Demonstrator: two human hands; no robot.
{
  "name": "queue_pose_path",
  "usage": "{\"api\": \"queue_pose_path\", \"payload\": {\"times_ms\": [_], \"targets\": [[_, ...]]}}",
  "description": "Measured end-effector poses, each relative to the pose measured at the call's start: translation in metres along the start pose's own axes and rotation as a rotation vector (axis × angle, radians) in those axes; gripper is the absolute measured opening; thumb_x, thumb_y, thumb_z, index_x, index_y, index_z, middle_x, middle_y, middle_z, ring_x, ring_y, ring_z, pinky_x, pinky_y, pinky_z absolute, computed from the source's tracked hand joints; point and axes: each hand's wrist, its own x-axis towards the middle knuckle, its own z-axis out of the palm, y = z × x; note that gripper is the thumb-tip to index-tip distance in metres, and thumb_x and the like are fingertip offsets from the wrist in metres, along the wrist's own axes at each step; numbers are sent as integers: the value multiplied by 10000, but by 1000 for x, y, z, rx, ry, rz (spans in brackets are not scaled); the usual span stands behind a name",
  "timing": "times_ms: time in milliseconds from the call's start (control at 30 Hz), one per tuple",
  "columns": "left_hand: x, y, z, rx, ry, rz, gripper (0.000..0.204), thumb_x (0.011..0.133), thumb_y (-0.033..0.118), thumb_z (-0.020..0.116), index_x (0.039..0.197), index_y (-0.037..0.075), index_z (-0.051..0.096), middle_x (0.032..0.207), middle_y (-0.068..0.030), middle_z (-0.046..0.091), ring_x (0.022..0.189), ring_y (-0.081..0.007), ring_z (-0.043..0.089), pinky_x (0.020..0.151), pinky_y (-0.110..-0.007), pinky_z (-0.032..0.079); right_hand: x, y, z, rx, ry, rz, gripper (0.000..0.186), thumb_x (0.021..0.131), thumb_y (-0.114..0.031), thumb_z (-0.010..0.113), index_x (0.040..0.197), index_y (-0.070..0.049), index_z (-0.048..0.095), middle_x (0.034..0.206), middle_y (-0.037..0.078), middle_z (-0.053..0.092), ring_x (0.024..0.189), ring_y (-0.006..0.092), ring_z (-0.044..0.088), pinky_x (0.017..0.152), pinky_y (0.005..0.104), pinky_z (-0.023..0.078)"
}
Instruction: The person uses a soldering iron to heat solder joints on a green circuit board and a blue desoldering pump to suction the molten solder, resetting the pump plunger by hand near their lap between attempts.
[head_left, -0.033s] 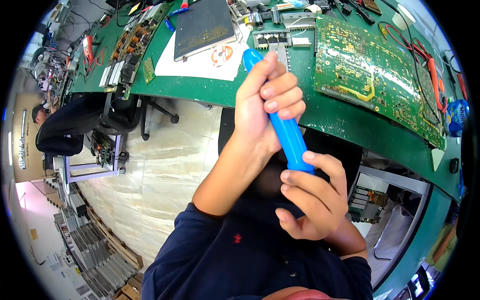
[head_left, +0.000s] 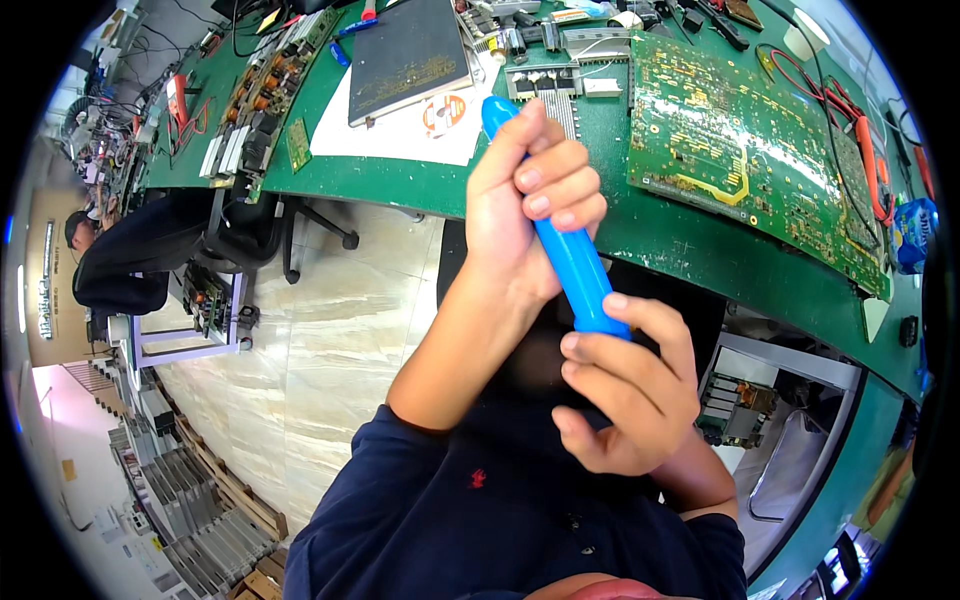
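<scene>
Fingers [head_left: 556, 165] of left hand [head_left: 500, 215] clamped round blue tube [head_left: 580, 275], forearm [head_left: 460, 345] slanting up; tube held aslant before green table [head_left: 400, 175]. Right hand [head_left: 635, 410] half-curled at tube's lower end, its fingers apart, thumb clear.

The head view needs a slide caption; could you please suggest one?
Left hand gripping a blue round-tipped tube, right hand at its lower end, before a green workbench bearing circuit boards.

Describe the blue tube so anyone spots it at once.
By the green table, the left hand grips a thick tube, its lower end at the right hand. Bright blue colour sets it apart from the green circuit board.
</scene>
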Motion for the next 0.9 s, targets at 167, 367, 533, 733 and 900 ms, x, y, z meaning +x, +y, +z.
{"api": "queue_pose_path", "payload": {"times_ms": [167, 367, 533, 733, 900], "targets": [[11, 17, -9, -96, 5, 33, 331, 1016, 289, 470, 734, 116, 471, 553, 57, 440, 459, -63, 421, 482, -242, 380, 29, 13, 3, 33, -80, -10, 284, 704, -212, 763, 868, 1, 671, 948, 128, 665, 1008, 388, 615, 819, 479, 533], [11, 22, -26, -140, 6, 130, 336, 1025, 313, 451, 750, 119, 462, 561, 58, 440, 463, -65, 426, 492, -251, 384, 32, 35, 13, 1, -181, -16, 288, 751, -248, 724, 860, 15, 680, 980, 152, 698, 1071, 516, 610, 945, 524, 513], [8, 24, -36, -149, -62, 139, 334, 1032, 328, 441, 774, 118, 470, 582, 52, 450, 484, -74, 441, 493, -254, 386, 37, 30, 18, -32, -218, 5, 280, 695, -244, 754, 830, -6, 694, 955, 112, 704, 1079, 481, 623, 858, 475, 570], [10, 27, -43, -184, -104, 121, 313, 1033, 313, 444, 795, 116, 490, 599, 49, 452, 492, -80, 445, 491, -260, 399, 43, 29, 20, -49, -231, 13, 253, 756, -243, 712, 801, 3, 685, 878, 111, 696, 1046, 476, 633, 853, 495, 566], [7, 32, -46, -79, -96, 96, 311, 1036, 292, 422, 789, 116, 488, 599, 48, 457, 493, -87, 450, 487, -266, 407, 33, 30, 24, -2, -193, 16, 136, 754, -137, 702, 770, -10, 656, 872, 127, 698, 1036, 379, 633, 833, 530, 558]]}}
